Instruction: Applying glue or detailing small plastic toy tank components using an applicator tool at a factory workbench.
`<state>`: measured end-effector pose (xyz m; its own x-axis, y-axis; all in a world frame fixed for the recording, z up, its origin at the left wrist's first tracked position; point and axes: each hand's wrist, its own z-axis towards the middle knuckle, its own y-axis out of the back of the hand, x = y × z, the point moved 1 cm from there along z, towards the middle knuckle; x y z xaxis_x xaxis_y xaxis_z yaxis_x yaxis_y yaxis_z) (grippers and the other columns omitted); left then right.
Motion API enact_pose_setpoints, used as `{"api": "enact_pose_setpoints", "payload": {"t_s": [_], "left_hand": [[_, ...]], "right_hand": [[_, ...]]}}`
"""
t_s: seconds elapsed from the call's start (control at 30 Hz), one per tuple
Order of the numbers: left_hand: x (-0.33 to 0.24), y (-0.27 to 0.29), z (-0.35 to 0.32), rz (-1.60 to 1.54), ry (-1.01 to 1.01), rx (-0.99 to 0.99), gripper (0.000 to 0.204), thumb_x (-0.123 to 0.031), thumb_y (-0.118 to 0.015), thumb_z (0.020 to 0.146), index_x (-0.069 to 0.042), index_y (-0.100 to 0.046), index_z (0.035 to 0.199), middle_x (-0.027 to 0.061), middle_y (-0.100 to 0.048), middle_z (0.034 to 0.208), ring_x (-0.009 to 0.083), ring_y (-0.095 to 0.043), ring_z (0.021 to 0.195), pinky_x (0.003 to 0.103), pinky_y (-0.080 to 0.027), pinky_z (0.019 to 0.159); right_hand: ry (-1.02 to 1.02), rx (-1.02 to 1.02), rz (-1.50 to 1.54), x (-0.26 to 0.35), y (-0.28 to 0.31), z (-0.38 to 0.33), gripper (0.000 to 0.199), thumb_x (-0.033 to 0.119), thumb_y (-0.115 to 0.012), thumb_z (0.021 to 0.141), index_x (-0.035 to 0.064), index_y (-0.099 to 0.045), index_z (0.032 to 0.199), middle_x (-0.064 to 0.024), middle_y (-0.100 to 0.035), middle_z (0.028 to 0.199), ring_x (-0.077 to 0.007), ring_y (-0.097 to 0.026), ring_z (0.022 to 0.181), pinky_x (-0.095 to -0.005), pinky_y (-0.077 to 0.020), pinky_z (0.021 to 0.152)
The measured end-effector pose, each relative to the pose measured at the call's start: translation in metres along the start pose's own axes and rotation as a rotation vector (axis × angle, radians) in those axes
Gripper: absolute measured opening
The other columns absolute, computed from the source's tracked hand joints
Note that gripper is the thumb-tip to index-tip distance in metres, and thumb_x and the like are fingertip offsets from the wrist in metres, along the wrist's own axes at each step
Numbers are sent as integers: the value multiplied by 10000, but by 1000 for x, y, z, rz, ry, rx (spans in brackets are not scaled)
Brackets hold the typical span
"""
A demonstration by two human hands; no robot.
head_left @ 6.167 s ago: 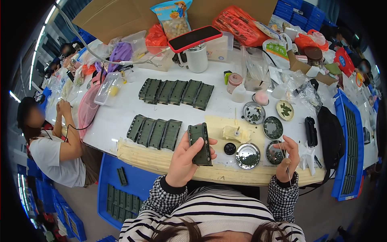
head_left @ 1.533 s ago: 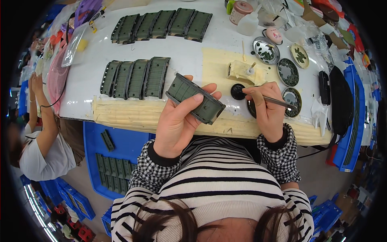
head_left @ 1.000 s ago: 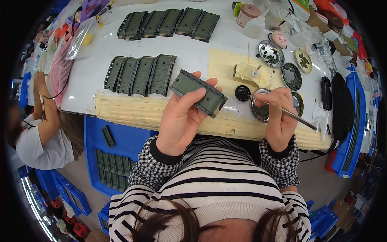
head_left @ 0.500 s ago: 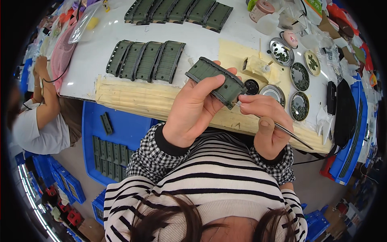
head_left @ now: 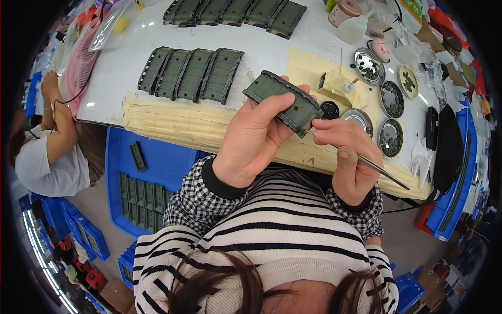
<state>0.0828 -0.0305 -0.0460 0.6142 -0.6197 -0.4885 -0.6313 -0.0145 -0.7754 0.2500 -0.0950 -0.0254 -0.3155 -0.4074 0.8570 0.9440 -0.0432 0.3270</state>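
Nearest to us, the left hand [head_left: 246, 149] is gripping a dark green piece [head_left: 282, 103] firmly, the thumb pressing on its face and the fingers curling under it. The piece is hanging above the pale yellow table edge [head_left: 172, 111], its right end tilting downward. Its long sides are showing dark toothed edges, and its face is having faint ribs and a dark round spot beside the thumb. The right hand [head_left: 351, 154] is pinching a thin metal tool [head_left: 381, 170] in a narrow grip; the tip is reaching the right end of the piece, but I cannot tell if it is touching. Just behind, a black round cup [head_left: 329, 110] and a metal dish [head_left: 358, 119] are standing. On the left, four similar pieces [head_left: 191, 73] are lying in a row. Farther, a pink egg-shaped thing [head_left: 381, 49] is bearing print too small for reading, and a green package [head_left: 411, 9] is displaying larger characters
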Motion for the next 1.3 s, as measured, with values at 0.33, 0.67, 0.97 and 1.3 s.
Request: {"api": "enact_pose_setpoints", "payload": {"t_s": [0.33,0.67,0.97,1.3], "left_hand": [[1,-1,0,11,-16,13,329,-80,-552,930,-19,-442,1235,173,-540,1262,273,-560,1177,338,-535,919],[2,0,-1,41,-59,10,346,-78,-560,928,-28,-420,1241,163,-534,1261,273,-558,1180,350,-526,933],[3,-1,0,34,-56,3,330,-82,-569,924,-32,-432,1221,159,-539,1246,269,-563,1167,346,-531,915],[4,0,3,8,-42,-2,278,-84,-555,930,-38,-466,1189,142,-550,1233,253,-572,1151,336,-537,899]], "right_hand": [[-40,21,-2,4,2,2,173,41,-576,886,-29,-682,1003,-188,-678,1005,-278,-656,923,-336,-515,825],[-54,46,-53,10,1,5,162,-13,-580,864,-44,-678,990,-195,-684,973,-278,-673,924,-315,-521,798],[-70,24,-50,8,1,4,159,-5,-581,871,-47,-678,990,-201,-686,978,-269,-673,889,-310,-521,780],[-54,19,-73,7,1,4,174,-19,-586,857,-37,-684,1000,-204,-687,998,-259,-676,896,-298,-521,781]]}}
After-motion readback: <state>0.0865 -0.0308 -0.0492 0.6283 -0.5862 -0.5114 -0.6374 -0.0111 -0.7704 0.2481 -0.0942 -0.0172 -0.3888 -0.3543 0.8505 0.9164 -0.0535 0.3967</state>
